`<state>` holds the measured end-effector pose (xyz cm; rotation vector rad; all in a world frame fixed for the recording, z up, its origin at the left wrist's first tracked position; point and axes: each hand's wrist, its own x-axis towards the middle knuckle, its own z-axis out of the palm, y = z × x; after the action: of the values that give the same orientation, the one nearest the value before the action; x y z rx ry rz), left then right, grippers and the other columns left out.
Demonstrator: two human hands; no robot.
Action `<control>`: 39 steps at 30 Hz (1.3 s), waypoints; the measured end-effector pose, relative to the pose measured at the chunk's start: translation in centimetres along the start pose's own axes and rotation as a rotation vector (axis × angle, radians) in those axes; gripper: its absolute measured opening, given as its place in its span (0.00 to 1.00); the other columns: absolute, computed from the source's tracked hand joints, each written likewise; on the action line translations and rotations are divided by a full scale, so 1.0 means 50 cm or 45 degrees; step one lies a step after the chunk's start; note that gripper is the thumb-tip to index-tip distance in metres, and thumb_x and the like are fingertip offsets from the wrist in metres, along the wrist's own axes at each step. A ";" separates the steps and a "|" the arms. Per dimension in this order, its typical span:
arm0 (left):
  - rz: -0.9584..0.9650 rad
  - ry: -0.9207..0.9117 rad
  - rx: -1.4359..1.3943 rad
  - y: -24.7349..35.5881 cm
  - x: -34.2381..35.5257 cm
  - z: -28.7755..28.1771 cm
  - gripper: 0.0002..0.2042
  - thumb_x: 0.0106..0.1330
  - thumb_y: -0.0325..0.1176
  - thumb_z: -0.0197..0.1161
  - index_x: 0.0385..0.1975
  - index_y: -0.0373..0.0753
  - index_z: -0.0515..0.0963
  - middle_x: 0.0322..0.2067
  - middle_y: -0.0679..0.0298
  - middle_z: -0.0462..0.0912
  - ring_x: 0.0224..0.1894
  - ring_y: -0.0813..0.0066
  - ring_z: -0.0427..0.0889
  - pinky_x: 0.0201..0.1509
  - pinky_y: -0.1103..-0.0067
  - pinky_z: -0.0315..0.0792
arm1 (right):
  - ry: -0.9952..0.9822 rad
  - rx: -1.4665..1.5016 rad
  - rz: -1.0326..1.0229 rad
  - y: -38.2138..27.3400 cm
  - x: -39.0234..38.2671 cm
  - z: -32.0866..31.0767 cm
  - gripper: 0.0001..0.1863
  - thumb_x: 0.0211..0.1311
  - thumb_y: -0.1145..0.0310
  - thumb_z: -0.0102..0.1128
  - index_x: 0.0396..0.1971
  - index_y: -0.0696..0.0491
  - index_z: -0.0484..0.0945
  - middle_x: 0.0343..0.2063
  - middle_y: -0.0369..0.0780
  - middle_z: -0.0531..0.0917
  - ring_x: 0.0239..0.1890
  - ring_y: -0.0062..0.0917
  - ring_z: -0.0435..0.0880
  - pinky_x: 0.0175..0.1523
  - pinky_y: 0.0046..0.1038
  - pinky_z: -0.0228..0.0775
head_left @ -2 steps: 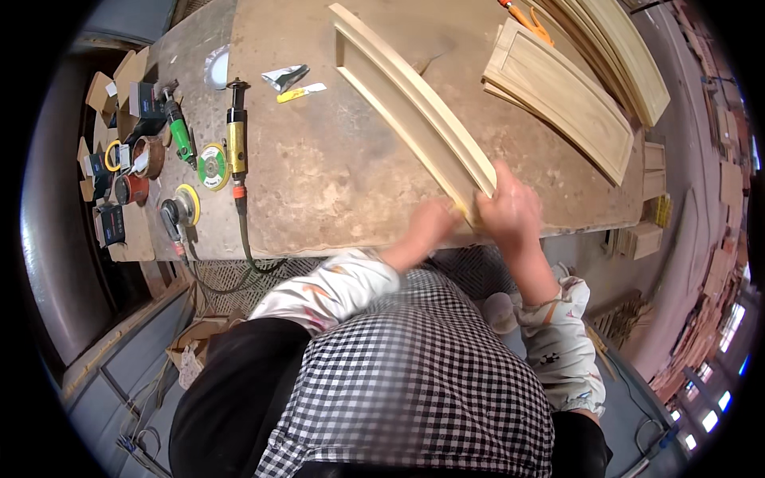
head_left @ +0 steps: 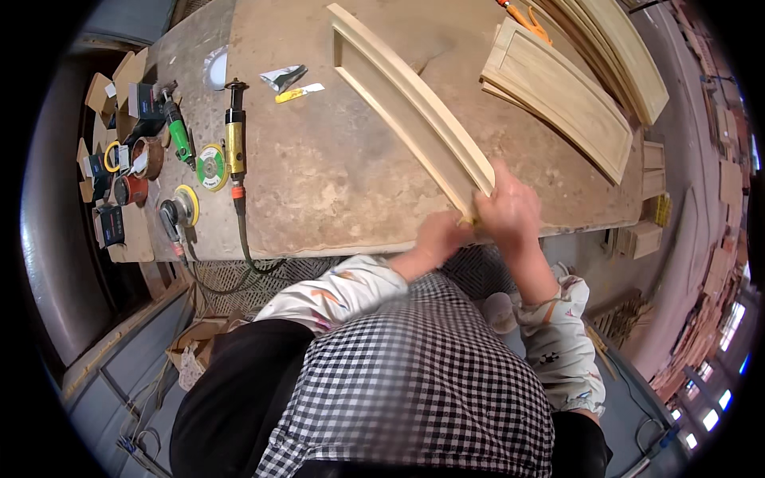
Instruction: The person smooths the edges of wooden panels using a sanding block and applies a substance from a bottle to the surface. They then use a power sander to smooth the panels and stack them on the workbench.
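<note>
A long, narrow pale wooden panel with raised rims (head_left: 417, 88) slants across the workbench (head_left: 319, 183), its near end at the front edge. My right hand (head_left: 511, 209) is closed around that near end. Beside it, my left hand (head_left: 441, 239) is closed at the near left corner of the panel. A small yellowish bit shows at its fingertips, too blurred to name.
Stacked wooden panels (head_left: 562, 95) lie on the right, an orange-handled tool (head_left: 532, 24) by them. A yellow knife (head_left: 292, 95), a brass-coloured air tool (head_left: 234, 139), a green grinder (head_left: 178, 131) and a round sander (head_left: 182, 209) lie on the left, with boxes (head_left: 111, 227) beyond.
My left hand has shifted slightly right and down, along the panel's near corner toward my right hand. The right hand stays in place on the panel.
</note>
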<state>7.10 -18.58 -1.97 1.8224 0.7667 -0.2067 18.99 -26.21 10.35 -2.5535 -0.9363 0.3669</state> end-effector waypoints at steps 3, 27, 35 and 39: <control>0.057 -0.087 0.069 0.019 -0.025 0.041 0.16 0.62 0.41 0.58 0.32 0.31 0.82 0.32 0.42 0.83 0.38 0.47 0.83 0.46 0.60 0.74 | 0.000 -0.013 -0.003 0.008 -0.003 -0.001 0.17 0.47 0.71 0.58 0.41 0.53 0.76 0.24 0.51 0.82 0.29 0.51 0.82 0.37 0.49 0.73; 0.125 0.082 0.027 -0.026 -0.007 0.056 0.12 0.65 0.39 0.58 0.34 0.37 0.82 0.31 0.52 0.85 0.34 0.51 0.83 0.39 0.65 0.76 | 0.075 -0.048 -0.053 -0.002 -0.011 0.010 0.16 0.45 0.75 0.58 0.39 0.55 0.74 0.21 0.50 0.80 0.25 0.48 0.82 0.32 0.46 0.74; 0.001 0.516 0.084 -0.060 0.187 -0.217 0.16 0.65 0.40 0.57 0.28 0.32 0.83 0.23 0.52 0.84 0.24 0.65 0.81 0.31 0.67 0.75 | 0.051 -0.093 -0.064 0.007 -0.015 0.014 0.19 0.45 0.74 0.59 0.41 0.55 0.73 0.20 0.50 0.80 0.25 0.49 0.82 0.32 0.47 0.75; -0.029 0.702 0.099 -0.024 0.304 -0.479 0.16 0.62 0.38 0.55 0.29 0.29 0.82 0.21 0.50 0.83 0.24 0.63 0.83 0.31 0.65 0.74 | 0.071 -0.121 -0.078 0.006 -0.013 0.018 0.17 0.46 0.72 0.59 0.40 0.54 0.73 0.20 0.49 0.81 0.24 0.49 0.82 0.32 0.47 0.75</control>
<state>12.95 9.19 -0.99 1.9674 1.1720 0.2697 18.35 -26.58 9.48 -2.5989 -1.0318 0.2371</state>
